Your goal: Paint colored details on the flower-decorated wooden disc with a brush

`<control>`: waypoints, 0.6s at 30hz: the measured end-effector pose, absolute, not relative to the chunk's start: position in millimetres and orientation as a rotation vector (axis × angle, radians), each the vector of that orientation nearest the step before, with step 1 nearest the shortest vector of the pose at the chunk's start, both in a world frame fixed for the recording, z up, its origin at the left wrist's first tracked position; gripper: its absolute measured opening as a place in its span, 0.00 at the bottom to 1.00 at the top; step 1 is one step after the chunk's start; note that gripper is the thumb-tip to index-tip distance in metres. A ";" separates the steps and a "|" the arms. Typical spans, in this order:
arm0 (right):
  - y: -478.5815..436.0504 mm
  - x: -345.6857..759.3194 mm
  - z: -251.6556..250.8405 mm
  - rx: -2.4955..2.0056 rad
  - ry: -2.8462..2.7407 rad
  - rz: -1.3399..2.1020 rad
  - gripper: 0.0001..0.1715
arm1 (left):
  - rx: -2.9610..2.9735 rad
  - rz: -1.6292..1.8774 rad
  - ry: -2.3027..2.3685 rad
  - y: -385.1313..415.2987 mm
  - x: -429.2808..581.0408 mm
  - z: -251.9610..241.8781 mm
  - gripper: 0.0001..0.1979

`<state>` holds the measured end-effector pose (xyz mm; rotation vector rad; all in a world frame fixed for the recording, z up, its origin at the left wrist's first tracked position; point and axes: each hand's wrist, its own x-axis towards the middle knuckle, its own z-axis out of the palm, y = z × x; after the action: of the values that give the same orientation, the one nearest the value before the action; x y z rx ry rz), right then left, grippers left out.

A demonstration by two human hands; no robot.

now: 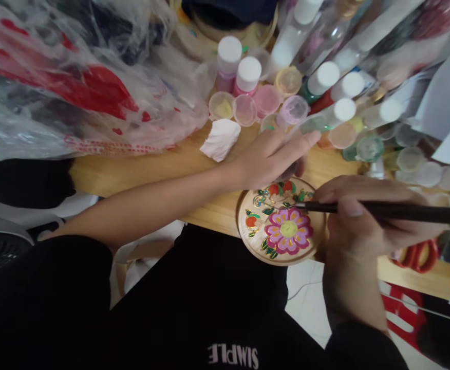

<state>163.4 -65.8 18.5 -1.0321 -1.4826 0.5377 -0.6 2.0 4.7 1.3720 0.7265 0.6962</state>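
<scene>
You've one left hand [267, 159], one right hand [371, 236], one brush [402, 211], one disc [256, 244], one pink flower [288, 229]; far: six-plus white-capped bottles [323, 79], one paper scrap [220, 140]; right: one scissors [427, 257].

Lighting: indoor, subdued; source out of view. Pale wooden tabletop [182, 208] evenly lit, without hard glare. Highlights: whitish streaks on crinkled clear plastic bag with red print [67, 97]; small bright glint on clear glass bottle [331, 36]. Shadows: soft, beneath left hand [265, 159]; black cloth garment [194, 288] nearly detailless. Sharpness: soft overall; left hand smeared; round wooden disc with painted pink flower [288, 228] comparatively legible. Distortion: wide-angle stretching towards edges; upper right corner hazy.
</scene>
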 end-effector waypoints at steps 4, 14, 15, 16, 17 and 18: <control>-53.2 154.2 19.3 -0.826 -1.148 0.204 0.08 | 1.390 0.771 0.689 1.5 -2.0 2.6 0.35; -68.1 162.1 8.7 -1.273 -1.348 0.344 0.10 | 1.428 0.767 0.750 2.8 -2.1 -2.5 0.32; -67.5 162.3 8.8 -1.277 -1.358 0.351 0.10 | 1.406 0.750 0.750 2.6 -2.1 -2.8 0.31; -66.5 162.2 9.6 -1.278 -1.368 0.360 0.11 | 1.385 0.730 0.748 2.4 -2.2 -2.9 0.31; -65.2 161.8 11.0 -1.282 -1.375 0.372 0.11 | 1.365 0.710 0.749 2.2 -2.2 -2.8 0.31; -63.8 161.3 12.7 -1.289 -1.378 0.387 0.12 | 1.350 0.696 0.750 2.0 -2.1 -2.5 0.31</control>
<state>161.3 -63.8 12.7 -1.2886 -1.3785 0.3872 -2.1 2.0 -2.5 1.3497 0.7500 0.6963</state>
